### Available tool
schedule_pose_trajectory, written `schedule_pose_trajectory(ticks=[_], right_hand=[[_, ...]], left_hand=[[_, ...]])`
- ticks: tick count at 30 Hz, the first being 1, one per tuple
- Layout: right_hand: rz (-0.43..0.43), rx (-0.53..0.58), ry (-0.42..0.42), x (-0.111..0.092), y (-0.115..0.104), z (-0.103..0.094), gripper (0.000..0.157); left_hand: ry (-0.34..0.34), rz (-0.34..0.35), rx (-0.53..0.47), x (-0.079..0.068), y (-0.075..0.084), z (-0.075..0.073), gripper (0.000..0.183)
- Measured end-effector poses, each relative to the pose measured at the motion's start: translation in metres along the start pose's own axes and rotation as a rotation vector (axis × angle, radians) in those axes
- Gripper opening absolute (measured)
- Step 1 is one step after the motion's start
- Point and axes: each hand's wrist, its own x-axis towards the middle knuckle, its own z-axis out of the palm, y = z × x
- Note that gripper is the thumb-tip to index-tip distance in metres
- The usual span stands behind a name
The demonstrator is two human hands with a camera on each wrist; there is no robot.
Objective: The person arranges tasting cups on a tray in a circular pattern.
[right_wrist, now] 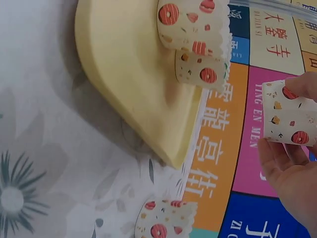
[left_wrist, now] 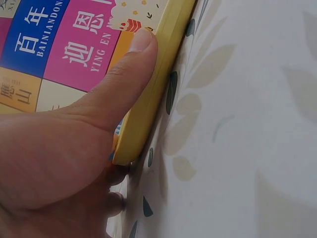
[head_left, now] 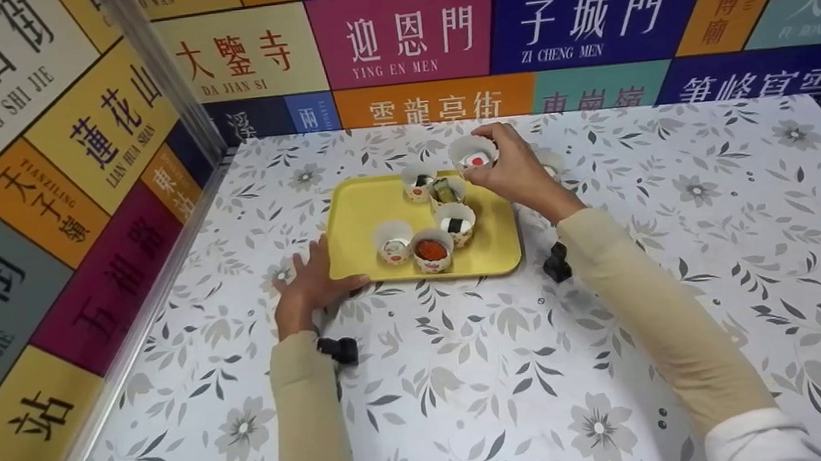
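Note:
My right hand (head_left: 514,168) pinches a printed paper baking cup (head_left: 473,155) between thumb and fingers, holding it up over the far right corner of the yellow tray (head_left: 355,206). Inside that cup is something white with a red spot. My left hand (head_left: 313,277) rests at the tray's near left corner, fingers spread along the side; in the left wrist view its straight thumb (left_wrist: 131,72) lies against the rim. On the tray stand several similar cups, including one with an orange-red filling (head_left: 430,251), one with a green filling (head_left: 444,191) and one with a black-banded white piece (head_left: 457,224).
Another printed cup (right_wrist: 166,218) stands on the table past the tray's far right corner, partly hidden by my right hand in the head view. Flower-patterned covering lies over the table (head_left: 471,390). Panels with coloured signs (head_left: 399,36) rise at the back and left.

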Motion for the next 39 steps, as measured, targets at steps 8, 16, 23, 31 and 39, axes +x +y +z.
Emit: schedule_pose_trajectory(ticks=[8,16,23,31,39], right_hand=[[-0.010,-0.028,-0.049,0.001,-0.015,0.014,0.064],[-0.042,-0.037,-0.130,0.002,-0.027,0.029,0.064],[-0.109,-0.047,-0.162,0.007,-0.045,0.036,0.062],[-0.117,-0.072,-0.200,0.011,-0.061,0.051,0.063],[-0.081,-0.081,-0.236,0.012,-0.067,0.067,0.066]], left_hand=[[0.002,-0.003,0.007,-0.001,0.001,0.000,0.114],[0.010,0.000,0.007,0.001,0.000,0.002,0.114],[0.015,0.017,0.016,0.001,-0.001,0.002,0.114],[0.011,0.018,0.018,0.002,-0.002,0.001,0.114],[0.016,0.010,0.015,0.002,0.000,0.001,0.115]])
